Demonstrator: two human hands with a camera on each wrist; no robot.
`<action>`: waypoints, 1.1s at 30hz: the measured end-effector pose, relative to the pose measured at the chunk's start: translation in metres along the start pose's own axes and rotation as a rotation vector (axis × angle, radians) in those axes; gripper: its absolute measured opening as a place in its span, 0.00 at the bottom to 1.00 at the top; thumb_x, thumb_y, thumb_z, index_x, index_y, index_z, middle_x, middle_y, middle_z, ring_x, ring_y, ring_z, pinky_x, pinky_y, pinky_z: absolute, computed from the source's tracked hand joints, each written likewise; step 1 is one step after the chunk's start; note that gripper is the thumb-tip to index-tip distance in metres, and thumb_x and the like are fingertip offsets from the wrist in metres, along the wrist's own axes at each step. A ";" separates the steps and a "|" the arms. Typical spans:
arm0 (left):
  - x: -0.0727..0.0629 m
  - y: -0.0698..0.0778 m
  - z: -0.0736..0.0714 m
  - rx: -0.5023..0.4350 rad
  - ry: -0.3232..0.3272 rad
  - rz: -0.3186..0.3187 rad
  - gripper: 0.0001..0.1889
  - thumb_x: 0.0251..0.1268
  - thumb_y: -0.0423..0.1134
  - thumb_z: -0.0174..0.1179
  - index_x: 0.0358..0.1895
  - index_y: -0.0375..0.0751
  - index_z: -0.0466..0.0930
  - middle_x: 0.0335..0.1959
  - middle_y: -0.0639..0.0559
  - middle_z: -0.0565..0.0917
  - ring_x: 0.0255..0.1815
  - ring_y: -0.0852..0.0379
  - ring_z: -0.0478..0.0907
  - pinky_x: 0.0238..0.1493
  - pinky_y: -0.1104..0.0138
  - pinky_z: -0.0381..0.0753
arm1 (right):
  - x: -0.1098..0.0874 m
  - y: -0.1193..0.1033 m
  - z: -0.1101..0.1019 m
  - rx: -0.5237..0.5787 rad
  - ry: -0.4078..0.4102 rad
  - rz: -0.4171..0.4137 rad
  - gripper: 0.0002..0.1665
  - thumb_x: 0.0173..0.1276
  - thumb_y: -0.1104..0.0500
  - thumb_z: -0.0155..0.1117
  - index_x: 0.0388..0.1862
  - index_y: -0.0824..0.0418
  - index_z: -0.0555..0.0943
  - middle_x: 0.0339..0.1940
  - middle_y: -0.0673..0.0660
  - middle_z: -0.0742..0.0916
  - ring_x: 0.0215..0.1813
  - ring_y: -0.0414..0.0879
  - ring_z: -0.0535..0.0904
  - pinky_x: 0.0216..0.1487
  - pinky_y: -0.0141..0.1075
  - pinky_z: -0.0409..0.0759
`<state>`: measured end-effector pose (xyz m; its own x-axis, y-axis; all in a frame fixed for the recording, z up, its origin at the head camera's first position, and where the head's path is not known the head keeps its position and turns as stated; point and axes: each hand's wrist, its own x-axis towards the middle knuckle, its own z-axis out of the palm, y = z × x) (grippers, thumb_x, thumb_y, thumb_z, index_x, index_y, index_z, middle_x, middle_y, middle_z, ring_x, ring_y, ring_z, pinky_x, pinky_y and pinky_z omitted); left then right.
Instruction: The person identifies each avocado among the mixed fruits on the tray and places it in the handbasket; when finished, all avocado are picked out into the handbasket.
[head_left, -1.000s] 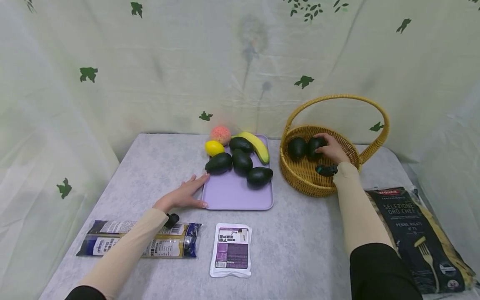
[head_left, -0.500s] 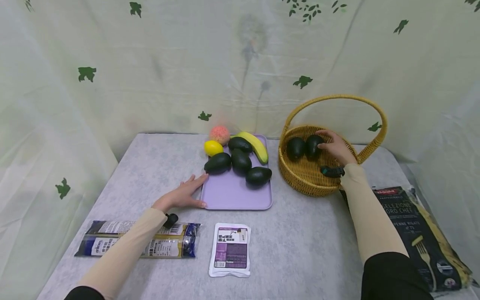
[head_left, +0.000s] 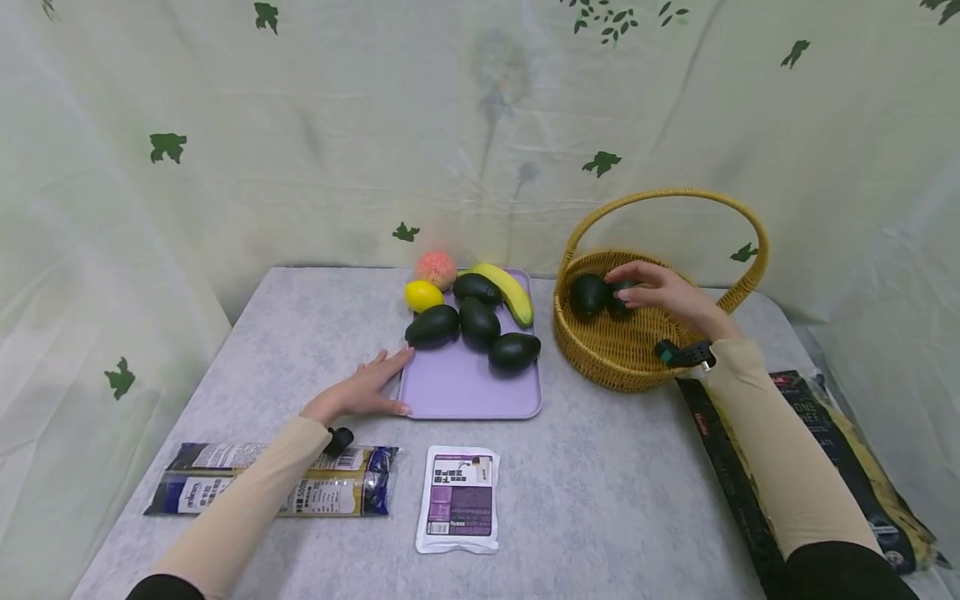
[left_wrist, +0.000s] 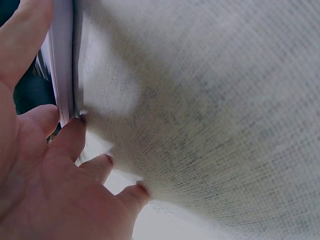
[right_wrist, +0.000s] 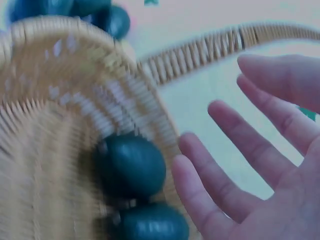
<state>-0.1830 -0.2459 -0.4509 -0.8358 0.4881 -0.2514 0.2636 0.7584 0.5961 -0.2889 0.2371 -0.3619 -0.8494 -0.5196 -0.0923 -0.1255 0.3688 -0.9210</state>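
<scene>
My left hand (head_left: 360, 392) rests beside the lilac tray (head_left: 472, 392), its spread fingers and thumb touching the left edge. On the tray lie several dark green avocados (head_left: 514, 352) and a banana (head_left: 512, 293). A yellow lemon (head_left: 423, 296) and a pinkish round fruit (head_left: 436, 271) sit at its back left corner. My right hand (head_left: 667, 296) hovers over the wicker basket (head_left: 618, 354) with fingers extended and nothing held. Two avocados (head_left: 587, 295) lie together inside; the hand partly covers one in the head view. In the right wrist view, the fingers are apart from both avocados (right_wrist: 130, 167).
A white and purple pouch (head_left: 459, 500) lies in front of the tray. Blue and gold packets (head_left: 322, 494) lie under my left forearm. Bags of penne (head_left: 825, 450) lie at the right, partly behind my right arm. The basket's tall handle (head_left: 675, 193) arches above it.
My right hand has let go of an avocado in the basket and lifted away, its forearm swinging right and its fingers opening out. My left hand stays at the tray's edge.
</scene>
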 end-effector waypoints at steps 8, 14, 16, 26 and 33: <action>0.000 -0.002 0.001 -0.003 -0.002 -0.002 0.52 0.57 0.50 0.67 0.75 0.32 0.42 0.75 0.33 0.44 0.72 0.27 0.32 0.64 0.33 0.29 | 0.009 -0.023 0.039 0.035 -0.192 -0.082 0.25 0.71 0.60 0.58 0.64 0.67 0.69 0.65 0.66 0.72 0.63 0.57 0.72 0.61 0.44 0.73; 0.001 -0.003 0.001 -0.003 -0.009 -0.007 0.52 0.57 0.51 0.67 0.76 0.34 0.42 0.75 0.34 0.44 0.72 0.28 0.32 0.65 0.34 0.29 | 0.024 -0.028 0.069 0.009 -0.283 -0.100 0.25 0.69 0.63 0.59 0.64 0.64 0.71 0.65 0.62 0.73 0.65 0.61 0.69 0.62 0.45 0.72; 0.000 -0.003 0.000 -0.002 -0.011 -0.011 0.52 0.57 0.51 0.67 0.76 0.35 0.41 0.75 0.35 0.44 0.73 0.29 0.31 0.65 0.34 0.28 | 0.030 -0.028 0.078 0.014 -0.319 -0.115 0.25 0.69 0.64 0.59 0.64 0.66 0.70 0.65 0.61 0.74 0.66 0.62 0.67 0.62 0.47 0.71; 0.000 -0.001 -0.001 -0.009 -0.003 -0.005 0.52 0.58 0.49 0.67 0.75 0.32 0.42 0.75 0.33 0.44 0.72 0.28 0.32 0.65 0.33 0.29 | 0.056 -0.027 0.112 -0.117 -0.485 -0.122 0.25 0.64 0.67 0.63 0.61 0.63 0.74 0.70 0.62 0.68 0.72 0.57 0.58 0.70 0.58 0.53; -0.001 0.000 0.000 -0.011 0.000 -0.010 0.52 0.57 0.49 0.67 0.75 0.32 0.42 0.75 0.33 0.45 0.72 0.27 0.32 0.64 0.33 0.29 | 0.068 -0.017 0.127 -0.289 -0.533 -0.159 0.24 0.61 0.66 0.65 0.58 0.63 0.77 0.66 0.62 0.67 0.67 0.55 0.58 0.66 0.53 0.60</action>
<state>-0.1823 -0.2461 -0.4507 -0.8384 0.4806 -0.2571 0.2502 0.7584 0.6018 -0.2801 0.0977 -0.4003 -0.4458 -0.8708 -0.2072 -0.4262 0.4100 -0.8064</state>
